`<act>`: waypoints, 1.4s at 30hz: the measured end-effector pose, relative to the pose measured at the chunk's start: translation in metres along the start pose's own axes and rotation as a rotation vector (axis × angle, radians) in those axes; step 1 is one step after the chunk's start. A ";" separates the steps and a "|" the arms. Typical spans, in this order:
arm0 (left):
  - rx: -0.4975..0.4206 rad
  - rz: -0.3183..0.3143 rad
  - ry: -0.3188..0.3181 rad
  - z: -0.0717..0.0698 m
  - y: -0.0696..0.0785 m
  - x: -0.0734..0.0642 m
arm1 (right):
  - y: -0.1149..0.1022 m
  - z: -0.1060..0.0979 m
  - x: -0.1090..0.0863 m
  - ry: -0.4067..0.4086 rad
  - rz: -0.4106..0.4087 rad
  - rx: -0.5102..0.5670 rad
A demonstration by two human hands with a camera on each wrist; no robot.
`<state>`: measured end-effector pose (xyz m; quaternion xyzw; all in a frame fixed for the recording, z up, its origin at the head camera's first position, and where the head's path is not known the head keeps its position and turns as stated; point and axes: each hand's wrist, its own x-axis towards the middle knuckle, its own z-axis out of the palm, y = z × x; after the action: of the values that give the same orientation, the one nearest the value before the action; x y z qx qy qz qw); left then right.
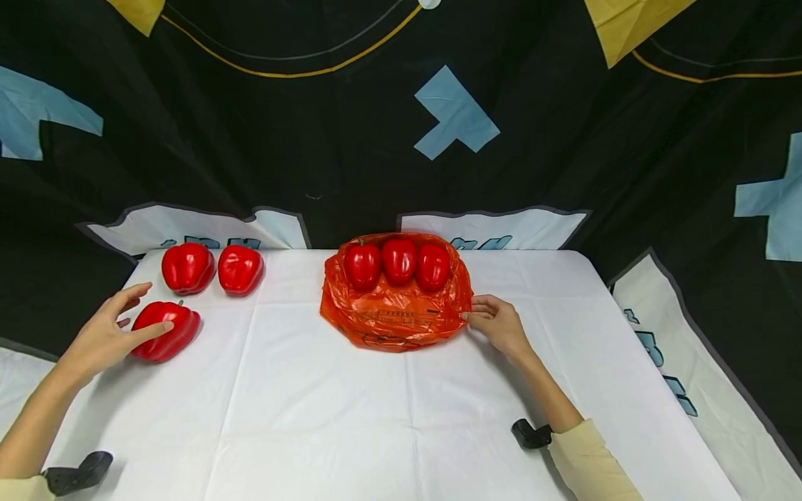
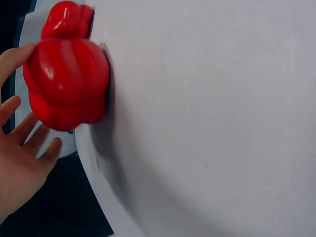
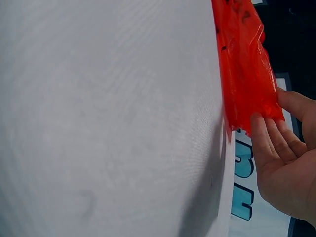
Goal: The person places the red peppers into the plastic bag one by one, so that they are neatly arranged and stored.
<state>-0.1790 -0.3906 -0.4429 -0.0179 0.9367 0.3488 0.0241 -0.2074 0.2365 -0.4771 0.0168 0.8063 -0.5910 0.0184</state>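
Observation:
A red bell pepper (image 1: pixel 166 332) lies on its side at the left of the white table. My left hand (image 1: pixel 108 334) is spread around its left side, thumb over its front and fingers behind; the left wrist view shows the fingers (image 2: pixel 35 138) loose beside the pepper (image 2: pixel 66 84). An orange-red plastic bag (image 1: pixel 401 323) sits at the back middle, its mouth spread open with three red bell peppers (image 1: pixel 399 261) in it. My right hand (image 1: pixel 498 323) pinches the bag's right edge between thumb and fingers, also seen in the right wrist view around the bag (image 3: pixel 247 74).
Two more red bell peppers, one (image 1: pixel 188 268) at the back left corner and another (image 1: pixel 241 270) beside it, stand behind the left hand. The white-covered table (image 1: pixel 326 417) ends at a black cloth backdrop (image 1: pixel 351 139) with printed shapes.

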 end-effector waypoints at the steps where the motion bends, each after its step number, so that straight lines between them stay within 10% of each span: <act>1: -0.010 -0.012 -0.005 0.000 -0.002 0.001 | 0.000 0.000 0.000 0.000 0.003 -0.004; 27: -0.113 -0.046 -0.245 -0.005 -0.016 0.002 | -0.041 0.001 -0.020 -0.025 0.033 -0.004; 42: -0.135 -0.081 -0.280 -0.011 -0.020 0.000 | -0.001 0.000 0.000 -0.010 0.017 0.032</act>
<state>-0.1784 -0.4126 -0.4478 -0.0083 0.8971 0.4088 0.1671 -0.2072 0.2365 -0.4758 0.0209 0.7964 -0.6038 0.0271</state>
